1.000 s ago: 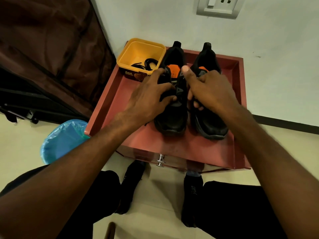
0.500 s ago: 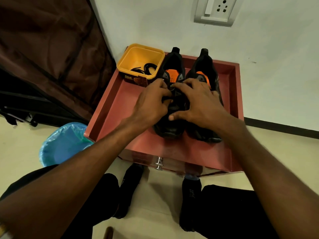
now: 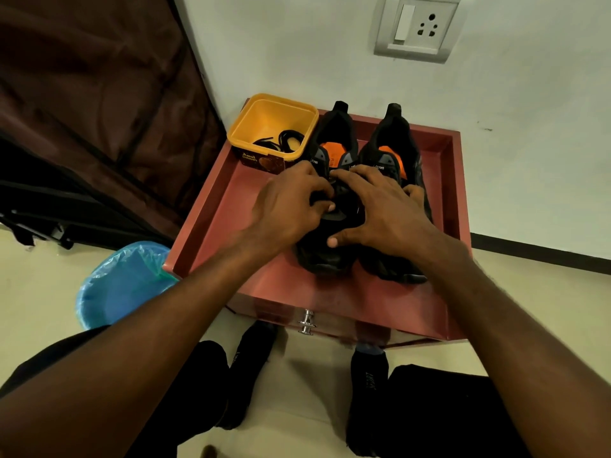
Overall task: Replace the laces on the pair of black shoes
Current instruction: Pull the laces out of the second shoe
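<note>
Shoes (image 3: 334,256) lie directly beneath our hands, toes toward us, heels away; our left hand (image 3: 291,209) pinches the left shoe's lacing, our right hand (image 3: 383,213) presses open-fingered alongside.

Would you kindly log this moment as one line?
both hands on left shoe laces | right shoe beside | spare laces in yellow tub

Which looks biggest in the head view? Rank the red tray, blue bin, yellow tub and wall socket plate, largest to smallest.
1. red tray
2. blue bin, partly hidden by the left arm and nearer the camera, so its rank is less sure
3. yellow tub and wall socket plate: these look alike in size, so they are not ranked
</note>
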Demonstrator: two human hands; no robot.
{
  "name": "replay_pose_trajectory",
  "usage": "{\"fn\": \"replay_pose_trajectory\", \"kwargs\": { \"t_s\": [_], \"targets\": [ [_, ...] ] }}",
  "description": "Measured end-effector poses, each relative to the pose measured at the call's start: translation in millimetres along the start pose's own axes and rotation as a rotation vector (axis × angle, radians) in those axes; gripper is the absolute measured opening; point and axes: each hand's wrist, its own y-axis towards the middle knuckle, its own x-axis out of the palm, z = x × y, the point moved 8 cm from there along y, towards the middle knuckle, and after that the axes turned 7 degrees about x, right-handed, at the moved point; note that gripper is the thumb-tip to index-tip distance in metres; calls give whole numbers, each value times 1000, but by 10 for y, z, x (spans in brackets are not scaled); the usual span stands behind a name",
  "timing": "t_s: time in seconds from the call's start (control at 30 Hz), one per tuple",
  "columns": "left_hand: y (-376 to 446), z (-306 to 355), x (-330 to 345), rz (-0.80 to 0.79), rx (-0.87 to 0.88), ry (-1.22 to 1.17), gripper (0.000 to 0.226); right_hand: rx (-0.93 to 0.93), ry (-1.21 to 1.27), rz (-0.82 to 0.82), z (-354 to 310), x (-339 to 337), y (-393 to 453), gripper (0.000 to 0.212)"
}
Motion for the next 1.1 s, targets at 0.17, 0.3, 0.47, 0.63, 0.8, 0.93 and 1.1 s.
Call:
{"fn": "replay_pose_trajectory", "kwargs": {
  "t_s": [0.17, 0.3, 0.47, 0.63, 0.8, 0.93, 1.1],
  "targets": [
    [-5, -109, -44, 96, -186, -198, 10, -2, 2, 6, -10, 4, -2, 119],
    [-123, -305, 129, 117, -518, -829, 14, 8, 24, 7, 5, -21, 3, 118],
    [-35, -284, 12, 99, -351, -636, 14, 7, 28, 3, 10, -13, 11, 118],
    [26, 26, -73, 39, -4, -10, 14, 6, 40, 9, 17, 8, 24, 119],
    [36, 115, -139, 67, 101, 236, 13, 12, 47, 1, 24, 17, 20, 119],
    [15, 156, -73, 31, 132, 274, 8, 11, 43, 2, 0, 6, 14, 119],
    [40, -139, -16, 29, -267, -244, 12, 14, 38, 10, -12, -29, -5, 117]
  ]
}}
